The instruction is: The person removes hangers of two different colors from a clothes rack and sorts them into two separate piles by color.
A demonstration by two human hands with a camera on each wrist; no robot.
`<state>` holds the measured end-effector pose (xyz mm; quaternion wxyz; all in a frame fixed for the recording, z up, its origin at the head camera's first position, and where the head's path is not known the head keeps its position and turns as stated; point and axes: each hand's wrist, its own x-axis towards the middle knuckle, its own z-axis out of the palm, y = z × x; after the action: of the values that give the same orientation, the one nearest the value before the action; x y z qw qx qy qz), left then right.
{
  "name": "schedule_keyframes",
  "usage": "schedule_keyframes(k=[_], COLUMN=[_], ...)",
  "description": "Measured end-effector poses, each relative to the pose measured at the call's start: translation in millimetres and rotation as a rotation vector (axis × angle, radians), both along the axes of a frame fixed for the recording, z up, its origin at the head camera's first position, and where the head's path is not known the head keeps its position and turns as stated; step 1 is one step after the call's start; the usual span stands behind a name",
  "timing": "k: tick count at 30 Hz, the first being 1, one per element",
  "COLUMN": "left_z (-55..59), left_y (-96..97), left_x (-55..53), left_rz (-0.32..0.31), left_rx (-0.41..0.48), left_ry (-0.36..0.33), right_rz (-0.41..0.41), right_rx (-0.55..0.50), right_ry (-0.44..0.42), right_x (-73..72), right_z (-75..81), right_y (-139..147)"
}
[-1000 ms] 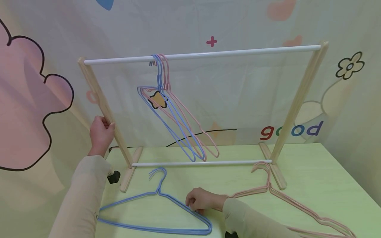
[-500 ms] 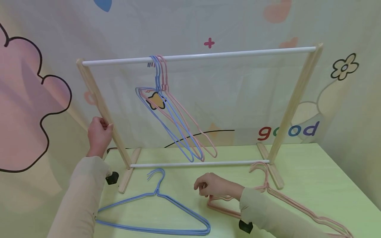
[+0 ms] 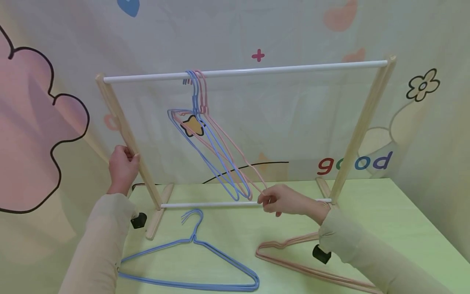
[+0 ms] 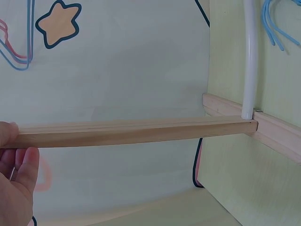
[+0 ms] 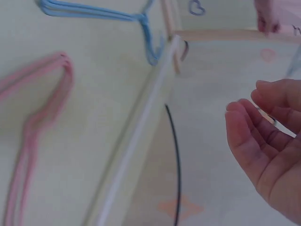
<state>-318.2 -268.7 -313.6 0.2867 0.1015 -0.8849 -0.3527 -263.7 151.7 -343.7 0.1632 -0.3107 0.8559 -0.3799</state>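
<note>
In the head view, my left hand [image 3: 124,167] grips the left wooden post [image 4: 141,132] of a clothes rack, thumb and fingers on either side of it. My right hand [image 3: 284,199] is raised above the table, its loosely bent fingertips right at the lower corner of a pink hanger [image 3: 205,94] that hangs from the rack. The right wrist view shows the fingers relaxed and slightly apart. Blue hangers [image 3: 194,98] hang beside the pink ones on the white top rod [image 3: 293,68], bunched left of its middle.
A stack of blue hangers [image 3: 183,283] lies on the table at front left. Pink hangers [image 3: 304,269] lie at front right, partly behind the right sleeve. The rack's lower white rod [image 3: 213,205] runs close above the table, before a printed curtain [image 3: 293,122].
My right hand has left the blue hangers on the table and moved up and right to the hanging pink hanger's lower corner. My left hand has stayed on the post.
</note>
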Motion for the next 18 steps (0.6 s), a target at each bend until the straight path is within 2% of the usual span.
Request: schedule_keyframes(k=[5,8,13,18], left_z=[0.7,1.0,2.1,1.8], left_y=[0.9,1.0,1.8,1.1], left_x=[0.2,0.2,1.7,1.3], left_rz=[-0.003,-0.004,-0.010,-0.006], left_rx=[0.000,-0.002,0.005,0.001], left_ry=[0.009,0.008,-0.007,-0.011], right_rz=[-0.053,-0.093,-0.163,-0.155], right_rx=[-0.067,-0.129,-0.239,-0.275], right_ry=[0.057,0.064,-0.014,-0.063], right_x=[-12.4,-16.9,-18.9,-21.2], right_z=[29.3,47.7,80.2,99.1], right_y=[9.2,8.7,-1.0,-15.4])
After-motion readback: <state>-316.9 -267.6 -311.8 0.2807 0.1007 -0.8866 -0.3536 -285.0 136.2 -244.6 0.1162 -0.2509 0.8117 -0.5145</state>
